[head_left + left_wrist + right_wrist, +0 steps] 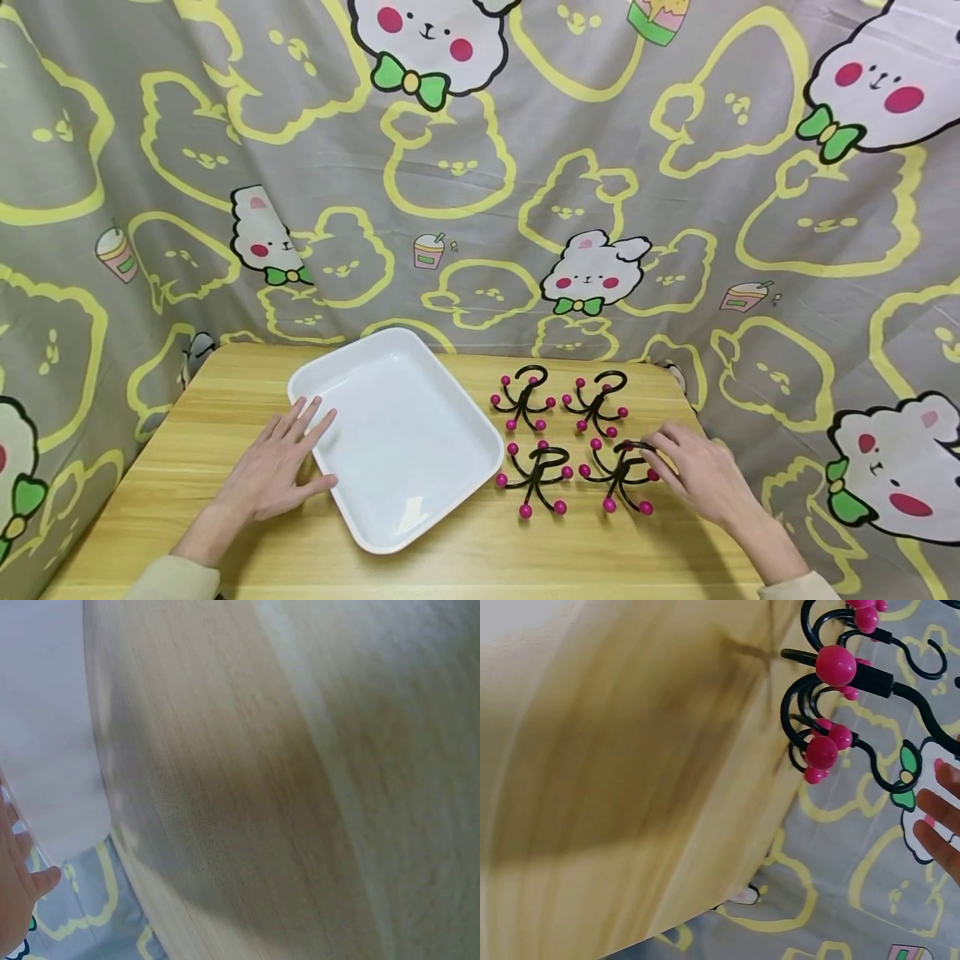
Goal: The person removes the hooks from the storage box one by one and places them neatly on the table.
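My left hand [273,471] rests with spread fingers on the left rim of a white square tray [401,417]. In the left wrist view, only part of that hand [19,889] shows beside the tray's wall [52,727]. At the right, my right hand [701,471] has its thumb and forefinger at the curved top of a black multi-arm hanger hook [621,473] with pink ball tips, apparently pinching it. The right wrist view shows the hook's stem [874,679] and spread fingers [939,810]; the pinch itself is out of frame.
More black hanger hooks stand close by: one front left [536,477], one back left [523,400] and one back right [595,406]. All are on the wooden table [292,550], right of the tray. A patterned curtain [480,208] hangs behind and at both sides.
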The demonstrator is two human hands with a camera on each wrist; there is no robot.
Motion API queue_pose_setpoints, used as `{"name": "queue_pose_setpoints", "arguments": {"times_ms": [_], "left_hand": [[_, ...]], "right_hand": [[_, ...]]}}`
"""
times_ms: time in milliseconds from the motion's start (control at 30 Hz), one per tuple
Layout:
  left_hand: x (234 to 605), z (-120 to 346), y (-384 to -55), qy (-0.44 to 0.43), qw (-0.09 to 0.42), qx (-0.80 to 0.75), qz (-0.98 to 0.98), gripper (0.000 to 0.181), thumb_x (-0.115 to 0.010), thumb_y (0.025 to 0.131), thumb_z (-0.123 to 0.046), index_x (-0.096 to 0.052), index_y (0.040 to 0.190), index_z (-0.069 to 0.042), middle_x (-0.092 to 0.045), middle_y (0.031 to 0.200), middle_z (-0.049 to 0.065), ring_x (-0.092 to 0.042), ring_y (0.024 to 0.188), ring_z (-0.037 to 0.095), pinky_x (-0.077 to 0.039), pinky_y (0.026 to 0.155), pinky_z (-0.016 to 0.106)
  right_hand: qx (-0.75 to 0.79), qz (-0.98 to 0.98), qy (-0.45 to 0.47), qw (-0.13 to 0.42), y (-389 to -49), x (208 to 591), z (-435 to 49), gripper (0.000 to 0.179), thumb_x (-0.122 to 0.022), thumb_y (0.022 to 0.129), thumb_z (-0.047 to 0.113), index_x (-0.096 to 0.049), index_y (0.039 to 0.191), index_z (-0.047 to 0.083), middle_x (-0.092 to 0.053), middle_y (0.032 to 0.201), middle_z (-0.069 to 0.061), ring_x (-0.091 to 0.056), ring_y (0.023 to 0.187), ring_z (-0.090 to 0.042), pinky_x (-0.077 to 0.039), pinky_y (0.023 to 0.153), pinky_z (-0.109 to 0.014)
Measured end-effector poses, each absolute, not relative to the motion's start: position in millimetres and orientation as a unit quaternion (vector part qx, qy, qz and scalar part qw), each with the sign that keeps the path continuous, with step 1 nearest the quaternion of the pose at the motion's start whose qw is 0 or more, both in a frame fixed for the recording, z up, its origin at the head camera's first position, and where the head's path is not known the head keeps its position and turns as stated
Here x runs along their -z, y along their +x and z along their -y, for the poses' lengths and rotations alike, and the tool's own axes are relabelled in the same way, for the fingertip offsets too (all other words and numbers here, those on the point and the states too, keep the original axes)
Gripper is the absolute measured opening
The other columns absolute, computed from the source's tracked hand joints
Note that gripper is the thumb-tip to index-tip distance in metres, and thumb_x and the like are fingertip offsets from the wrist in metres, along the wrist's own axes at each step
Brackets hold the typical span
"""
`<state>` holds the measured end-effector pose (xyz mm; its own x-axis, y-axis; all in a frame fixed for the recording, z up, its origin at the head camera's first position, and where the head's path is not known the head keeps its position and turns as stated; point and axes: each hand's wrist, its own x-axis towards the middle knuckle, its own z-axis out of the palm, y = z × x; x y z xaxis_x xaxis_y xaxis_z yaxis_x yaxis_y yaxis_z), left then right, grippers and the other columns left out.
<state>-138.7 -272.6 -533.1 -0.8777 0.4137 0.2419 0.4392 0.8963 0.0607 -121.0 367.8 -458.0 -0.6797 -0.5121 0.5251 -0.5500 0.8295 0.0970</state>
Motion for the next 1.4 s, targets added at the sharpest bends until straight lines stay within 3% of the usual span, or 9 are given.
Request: {"name": "queue_pose_setpoints", "arguments": {"times_ms": [367, 667, 900, 1100, 1400], "left_hand": [[532.3, 272.6, -138.4, -0.219, 0.107, 0.056, 0.968, 0.097, -0.067, 0.089, -0.07, -0.041, 0.163, -0.014, -0.034, 0.171, 0.021, -0.031, 0.158, 0.044, -0.037, 0.12, 0.069], [531.7, 272.2, -138.4, -0.216, 0.104, 0.055, 0.969, 0.097, -0.068, 0.088, -0.069, -0.041, 0.163, -0.013, -0.034, 0.171, 0.021, -0.031, 0.159, 0.044, -0.036, 0.121, 0.068], [533.0, 273.0, -138.4, -0.219, 0.108, 0.055, 0.968, 0.096, -0.068, 0.088, -0.068, -0.041, 0.163, -0.013, -0.034, 0.171, 0.021, -0.031, 0.159, 0.044, -0.037, 0.12, 0.069], [534.2, 273.3, -138.7, -0.219, 0.11, 0.056, 0.968, 0.096, -0.069, 0.088, -0.068, -0.041, 0.163, -0.014, -0.034, 0.172, 0.02, -0.03, 0.159, 0.043, -0.037, 0.12, 0.068], [533.3, 272.8, -138.6, -0.219, 0.108, 0.058, 0.968, 0.096, -0.069, 0.089, -0.067, -0.04, 0.164, -0.014, -0.034, 0.172, 0.02, -0.03, 0.159, 0.043, -0.037, 0.12, 0.068]], "right_hand": [[-0.032, 0.903, 0.314, 0.29, -122.6, 472.2, -375.2, 0.036, -0.051, 0.11, 0.046, -0.074, 0.101, 0.02, -0.064, 0.089, 0.007, -0.059, 0.069, -0.01, -0.048, 0.056, -0.028], [-0.026, 0.902, 0.323, 0.285, -123.1, 476.3, -377.6, 0.012, -0.073, 0.094, 0.029, -0.075, 0.103, 0.021, -0.065, 0.089, 0.007, -0.058, 0.069, -0.01, -0.049, 0.057, -0.03], [-0.027, 0.905, 0.318, 0.283, -125.4, 479.1, -379.0, 0.016, -0.067, 0.1, 0.033, -0.075, 0.102, 0.019, -0.065, 0.088, 0.006, -0.059, 0.068, -0.01, -0.049, 0.056, -0.029], [-0.034, 0.906, 0.313, 0.284, -129.3, 480.3, -380.6, 0.012, -0.073, 0.096, 0.029, -0.076, 0.102, 0.019, -0.065, 0.088, 0.007, -0.057, 0.065, -0.007, -0.047, 0.054, -0.026], [-0.051, 0.903, 0.317, 0.286, -133.1, 480.8, -379.5, 0.016, -0.068, 0.102, 0.034, -0.076, 0.102, 0.02, -0.063, 0.087, 0.009, -0.053, 0.063, -0.004, -0.044, 0.053, -0.024]]}}
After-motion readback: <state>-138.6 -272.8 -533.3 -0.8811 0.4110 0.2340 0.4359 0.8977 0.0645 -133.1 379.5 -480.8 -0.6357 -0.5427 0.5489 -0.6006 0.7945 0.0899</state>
